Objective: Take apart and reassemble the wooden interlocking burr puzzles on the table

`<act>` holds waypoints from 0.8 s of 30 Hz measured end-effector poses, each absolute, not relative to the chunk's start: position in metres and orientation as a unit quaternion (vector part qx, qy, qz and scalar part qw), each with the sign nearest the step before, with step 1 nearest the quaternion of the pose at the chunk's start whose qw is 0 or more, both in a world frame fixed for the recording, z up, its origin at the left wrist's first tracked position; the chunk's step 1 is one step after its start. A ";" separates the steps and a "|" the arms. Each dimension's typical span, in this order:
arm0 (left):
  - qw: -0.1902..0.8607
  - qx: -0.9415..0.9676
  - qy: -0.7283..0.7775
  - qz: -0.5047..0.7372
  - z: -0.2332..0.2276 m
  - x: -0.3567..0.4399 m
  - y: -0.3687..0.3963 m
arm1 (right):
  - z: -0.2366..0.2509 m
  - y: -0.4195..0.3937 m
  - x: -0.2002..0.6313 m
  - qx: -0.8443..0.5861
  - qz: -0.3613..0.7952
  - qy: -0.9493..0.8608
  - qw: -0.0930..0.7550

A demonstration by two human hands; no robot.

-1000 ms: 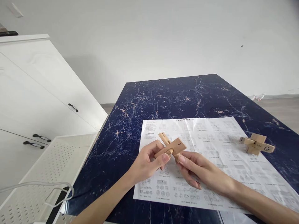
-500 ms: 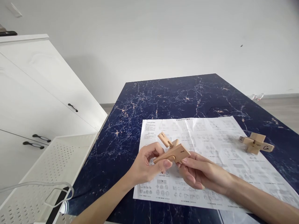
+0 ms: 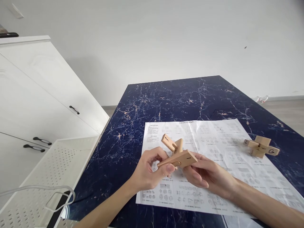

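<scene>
A plain home room; white cabinet (image 3: pixel 35 104), marble-patterned table (image 3: pixel 175 98), bare wall (image 3: pixel 152 38)

A tan wooden cross-shaped puzzle (image 3: pixel 177 153), pieces numbered, held tilted above the printed sheet (image 3: pixel 213 148).

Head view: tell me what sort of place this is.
Likely a room in a home: a dark marble-look table against a plain white wall, a white cabinet beside it, wood-look floor behind.
</scene>
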State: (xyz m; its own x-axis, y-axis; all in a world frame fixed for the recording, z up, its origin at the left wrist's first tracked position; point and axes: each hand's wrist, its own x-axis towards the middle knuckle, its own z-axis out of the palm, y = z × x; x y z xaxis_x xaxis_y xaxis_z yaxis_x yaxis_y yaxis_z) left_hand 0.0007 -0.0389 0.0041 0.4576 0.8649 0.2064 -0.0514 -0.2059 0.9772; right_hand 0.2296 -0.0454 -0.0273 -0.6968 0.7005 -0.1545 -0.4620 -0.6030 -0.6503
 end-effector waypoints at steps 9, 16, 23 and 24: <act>0.570 0.645 0.282 0.424 0.007 -0.002 -0.037 | -0.021 -0.039 0.231 -0.224 0.861 -0.231 0.393; 0.406 0.625 0.485 0.457 0.012 -0.004 -0.028 | -0.019 -0.035 0.234 -0.259 0.832 -0.232 0.433; 0.153 0.711 0.602 0.330 -0.006 -0.022 -0.006 | -0.016 -0.035 0.232 -0.278 0.822 -0.252 0.429; 0.133 0.715 0.609 0.315 -0.007 -0.025 -0.002 | -0.016 -0.035 0.232 -0.282 0.819 -0.262 0.426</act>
